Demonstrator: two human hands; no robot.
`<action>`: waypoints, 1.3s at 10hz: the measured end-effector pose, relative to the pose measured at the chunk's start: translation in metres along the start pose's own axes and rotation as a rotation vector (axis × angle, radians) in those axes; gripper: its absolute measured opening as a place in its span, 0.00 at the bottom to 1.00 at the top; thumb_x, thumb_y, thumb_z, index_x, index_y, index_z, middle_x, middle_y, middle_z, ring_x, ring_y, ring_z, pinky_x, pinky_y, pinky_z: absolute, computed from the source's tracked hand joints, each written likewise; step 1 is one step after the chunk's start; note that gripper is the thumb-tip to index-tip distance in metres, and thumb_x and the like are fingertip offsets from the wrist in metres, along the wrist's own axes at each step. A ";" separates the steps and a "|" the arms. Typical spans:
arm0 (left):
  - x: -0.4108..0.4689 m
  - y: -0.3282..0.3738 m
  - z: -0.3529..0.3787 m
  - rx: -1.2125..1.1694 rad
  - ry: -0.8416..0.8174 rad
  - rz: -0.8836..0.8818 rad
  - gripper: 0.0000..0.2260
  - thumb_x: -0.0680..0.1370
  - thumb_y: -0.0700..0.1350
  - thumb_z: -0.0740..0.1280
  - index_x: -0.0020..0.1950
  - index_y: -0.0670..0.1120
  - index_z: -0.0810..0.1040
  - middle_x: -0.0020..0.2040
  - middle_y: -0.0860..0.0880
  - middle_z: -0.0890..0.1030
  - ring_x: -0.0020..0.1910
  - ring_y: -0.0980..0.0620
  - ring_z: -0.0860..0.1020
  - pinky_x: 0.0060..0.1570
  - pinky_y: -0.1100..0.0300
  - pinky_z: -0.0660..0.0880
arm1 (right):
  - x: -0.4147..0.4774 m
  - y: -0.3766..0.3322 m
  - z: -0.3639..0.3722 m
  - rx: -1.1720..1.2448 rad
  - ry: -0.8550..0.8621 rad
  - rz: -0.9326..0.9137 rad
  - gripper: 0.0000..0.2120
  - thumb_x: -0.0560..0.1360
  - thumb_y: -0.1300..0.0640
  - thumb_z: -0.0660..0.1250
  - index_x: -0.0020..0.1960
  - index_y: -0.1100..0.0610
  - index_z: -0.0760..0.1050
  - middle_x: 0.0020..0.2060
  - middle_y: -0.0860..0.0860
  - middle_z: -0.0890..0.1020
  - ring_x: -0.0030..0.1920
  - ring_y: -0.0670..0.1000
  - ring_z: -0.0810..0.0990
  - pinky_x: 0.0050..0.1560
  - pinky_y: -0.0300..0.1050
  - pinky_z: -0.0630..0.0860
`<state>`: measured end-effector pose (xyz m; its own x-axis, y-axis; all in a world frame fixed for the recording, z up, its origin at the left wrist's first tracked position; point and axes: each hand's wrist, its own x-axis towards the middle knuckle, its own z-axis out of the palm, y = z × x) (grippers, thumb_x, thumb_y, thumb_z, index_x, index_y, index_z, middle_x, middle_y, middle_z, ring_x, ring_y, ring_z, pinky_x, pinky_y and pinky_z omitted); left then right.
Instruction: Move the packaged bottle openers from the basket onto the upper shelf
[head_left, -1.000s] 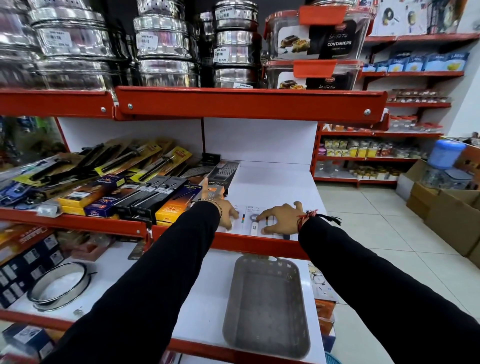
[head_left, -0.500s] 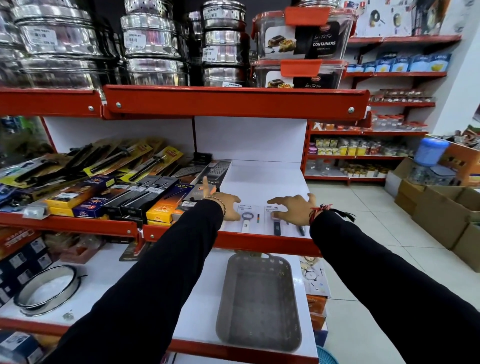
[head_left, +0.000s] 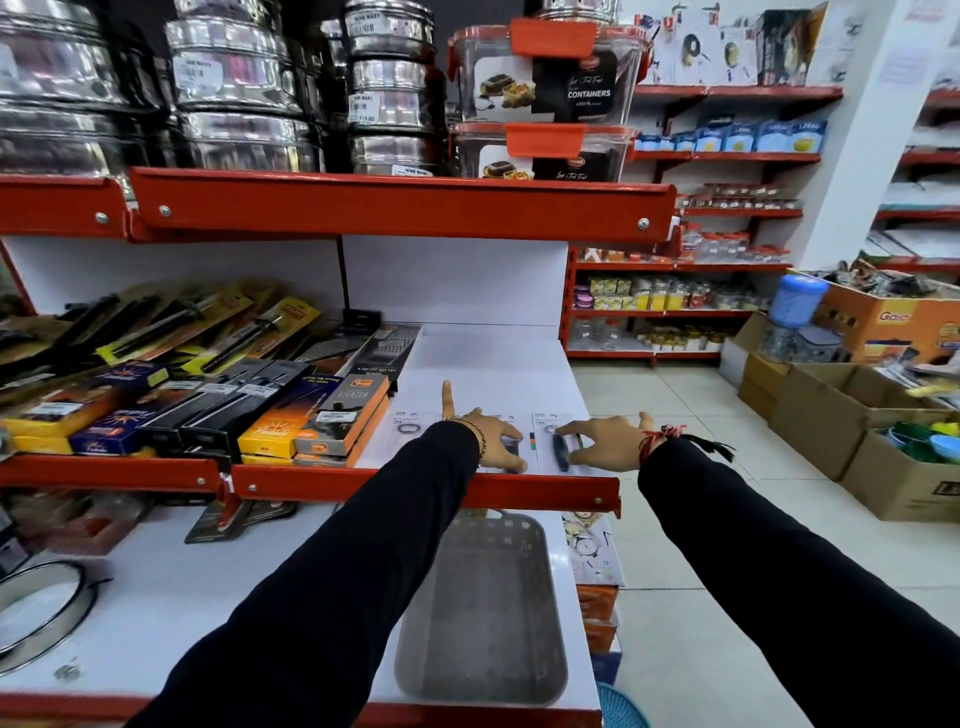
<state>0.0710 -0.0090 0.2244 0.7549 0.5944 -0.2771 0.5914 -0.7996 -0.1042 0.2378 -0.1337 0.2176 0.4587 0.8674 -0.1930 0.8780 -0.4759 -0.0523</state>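
Packaged bottle openers (head_left: 558, 446) lie flat at frame centre on upper shelf (head_left: 498, 374). Basket (head_left: 483, 618) below looks empty. Our left hand (head_left: 493, 441) and right hand (head_left: 605, 441), fingers spread, press cards down. We judge only tidying left.

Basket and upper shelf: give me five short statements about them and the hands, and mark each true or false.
1. The grey basket is empty. True.
2. The basket sits on the same shelf as the packaged bottle openers. False: it sits one shelf below them.
3. Both hands rest on the packages, left hand and right hand. True.
4. The right hand lifts a package high above the shelf. False: its fingers lie low on a package.
5. Boxed lighters lie left of the packages. True.
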 end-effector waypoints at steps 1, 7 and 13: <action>-0.001 -0.004 0.000 -0.003 0.000 -0.011 0.31 0.73 0.73 0.56 0.76 0.66 0.62 0.80 0.55 0.60 0.82 0.46 0.49 0.65 0.28 0.24 | 0.001 0.003 0.002 0.009 -0.009 0.007 0.26 0.74 0.39 0.62 0.71 0.32 0.61 0.72 0.45 0.73 0.74 0.56 0.66 0.72 0.70 0.46; -0.006 -0.012 0.002 -0.028 -0.026 -0.023 0.30 0.75 0.72 0.55 0.76 0.66 0.61 0.80 0.52 0.62 0.82 0.46 0.47 0.65 0.28 0.25 | 0.006 0.000 0.010 0.087 0.008 -0.067 0.28 0.71 0.36 0.64 0.70 0.32 0.62 0.72 0.38 0.71 0.74 0.53 0.67 0.71 0.73 0.40; -0.015 -0.015 0.006 -0.145 0.173 0.007 0.27 0.78 0.69 0.50 0.76 0.63 0.63 0.78 0.51 0.66 0.81 0.47 0.53 0.69 0.32 0.25 | -0.008 -0.006 0.011 0.060 0.210 -0.103 0.25 0.76 0.42 0.61 0.73 0.40 0.63 0.71 0.43 0.73 0.74 0.53 0.66 0.72 0.71 0.42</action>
